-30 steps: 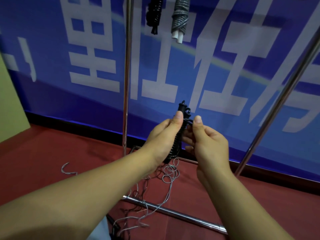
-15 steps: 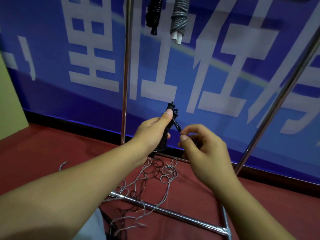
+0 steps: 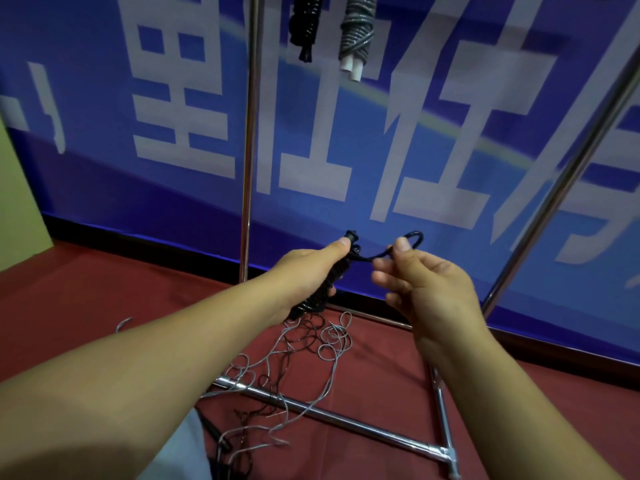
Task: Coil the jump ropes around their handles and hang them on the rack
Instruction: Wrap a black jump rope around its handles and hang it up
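Note:
My left hand point(image 3: 308, 271) grips a black jump rope bundle point(image 3: 325, 292), its cord wound round the handles, thumb pressed near the top knob. My right hand point(image 3: 419, 282) pinches the black cord's loose end, which forms a small loop point(image 3: 414, 237) above my thumb, to the right of the bundle. Two coiled ropes hang from the top of the rack: a black one point(image 3: 304, 26) and a grey one with white handles point(image 3: 356, 32). Loose grey and black ropes point(image 3: 304, 355) lie tangled on the floor below my hands.
The chrome rack has an upright pole point(image 3: 247, 161), a slanted pole point(image 3: 568, 174) at right, and base bars point(image 3: 346, 415) on the red floor. A blue banner with large white characters point(image 3: 180, 98) covers the wall behind. A pale panel edges the far left.
My right hand has moved away to the right of the bundle, pulling out a loop of black cord. Both hands sit a little lower than a second ago.

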{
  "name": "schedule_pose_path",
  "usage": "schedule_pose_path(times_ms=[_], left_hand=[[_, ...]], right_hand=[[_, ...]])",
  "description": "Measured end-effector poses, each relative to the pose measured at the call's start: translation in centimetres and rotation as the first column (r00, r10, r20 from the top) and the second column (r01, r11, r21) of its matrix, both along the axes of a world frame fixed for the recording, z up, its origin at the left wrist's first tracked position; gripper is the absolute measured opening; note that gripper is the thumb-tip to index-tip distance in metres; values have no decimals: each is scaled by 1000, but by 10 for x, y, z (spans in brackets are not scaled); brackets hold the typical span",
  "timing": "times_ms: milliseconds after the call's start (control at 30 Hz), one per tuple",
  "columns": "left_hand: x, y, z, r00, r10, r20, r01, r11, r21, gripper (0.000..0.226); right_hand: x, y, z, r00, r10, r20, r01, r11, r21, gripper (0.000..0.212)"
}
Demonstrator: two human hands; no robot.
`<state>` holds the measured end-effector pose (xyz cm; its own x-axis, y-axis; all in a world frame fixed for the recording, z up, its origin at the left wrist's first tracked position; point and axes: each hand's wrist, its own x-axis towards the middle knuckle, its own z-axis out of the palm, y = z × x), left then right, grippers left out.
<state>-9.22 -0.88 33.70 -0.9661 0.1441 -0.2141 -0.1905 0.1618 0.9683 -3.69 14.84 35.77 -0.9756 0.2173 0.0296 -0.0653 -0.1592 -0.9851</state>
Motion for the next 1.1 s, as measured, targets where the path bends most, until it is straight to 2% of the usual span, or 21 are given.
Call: schedule_pose_path(times_ms=[167,400,500,633,733,900,1000,1100], left_hand=[[4,4,2,999,-39,-6,39,999,8,57],[6,5,6,993,-76,-85,86,990,115,62],[10,8,9,984,-142,-105,162,964,213,61],[20,13,9,959,-247,-137,275,927,256,56],[24,15,11,956,-269,-119,293,905,307,53],[27,17,11,942,-293,-163,325,916,234,17],[29,20,10,963,-245,-109,266,927,264,23],[31,20,10,963,-249,-103,269,921,281,38]], right_hand=[[-9,9,-3,977,-199,76,197,980,35,28],[-18,12,-10,946,-211,247,208,977,39,23],[-21,11,-12,950,-206,235,200,979,48,21],[-25,10,-14,953,-260,153,249,965,88,21],[-27,9,-15,957,-272,100,260,959,117,21],[-27,12,-18,956,-288,60,277,949,154,27],[-28,15,-20,952,-302,53,289,941,174,25],[-28,17,-21,950,-309,50,296,939,177,26]])
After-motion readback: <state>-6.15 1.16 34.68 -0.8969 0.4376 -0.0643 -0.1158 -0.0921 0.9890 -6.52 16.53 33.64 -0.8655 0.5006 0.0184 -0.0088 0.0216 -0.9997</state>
